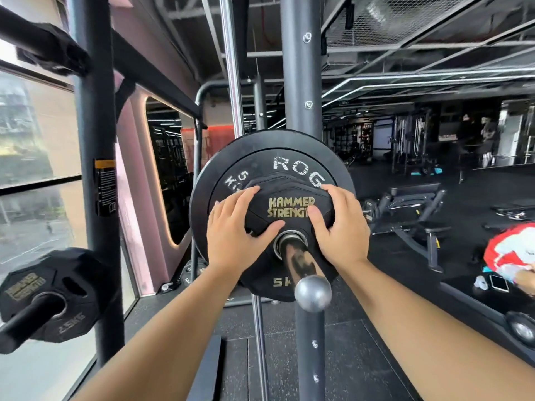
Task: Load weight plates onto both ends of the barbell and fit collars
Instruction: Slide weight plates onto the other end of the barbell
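Observation:
The barbell sleeve (pixel 301 264) points toward me at the centre, ending in a round steel cap. A large black Rogue bumper plate (pixel 231 160) sits on it. In front of that is a smaller black Hammer Strength 5 kg plate (pixel 289 195), also on the sleeve. My left hand (pixel 240 230) lies flat on the small plate's left side, fingers spread. My right hand (pixel 338 224) presses on its right side, fingers reaching over the plate's edge. No collar is in view.
Grey rack uprights (pixel 301 82) stand behind the plates and at the left (pixel 95 140). A 2.5 kg Hammer Strength plate (pixel 55 293) hangs on a storage peg at lower left. A weight bench (pixel 411 215) stands to the right, with a phone (pixel 498 282) on the floor.

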